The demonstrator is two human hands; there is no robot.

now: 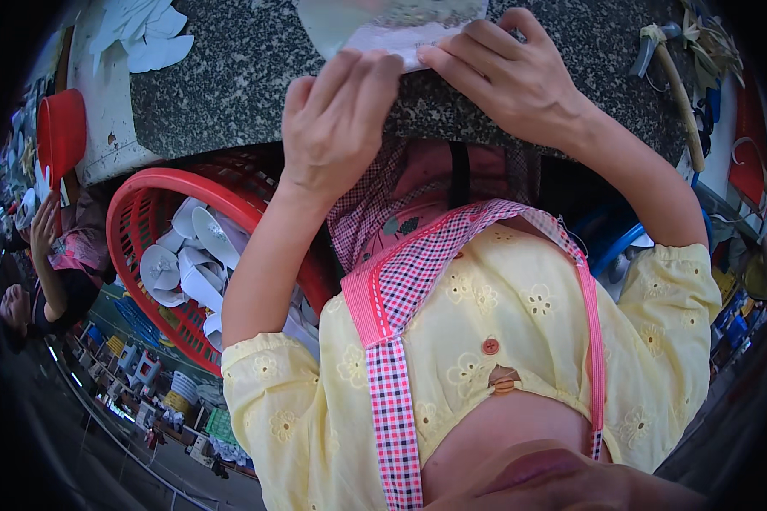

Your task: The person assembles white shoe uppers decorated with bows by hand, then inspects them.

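Note:
On the speckled dark stone tabletop (pixel 230 94) lies a thin, flat white piece (pixel 392 38), cut off by the upper edge of the view. Its far part looks greyish and glossy. My left hand (pixel 337 119) is closed, its fingertips pinching the near edge of the piece. From the other side my right hand (pixel 516 81) pinches the same edge with thumb and index finger, while its other fingers curl above. A short stretch of that edge shows between the two hands. The fingertips partly hide what they grip.
A red plastic basket (pixel 179 179) full of white curved pieces (pixel 200 255) stands below the table edge at left. White cut pieces (pixel 149 38) lie at the table's far left. A hammer (pixel 680 102) rests at right. At far left, a person's hand (pixel 43 223) is near a red container (pixel 61 132).

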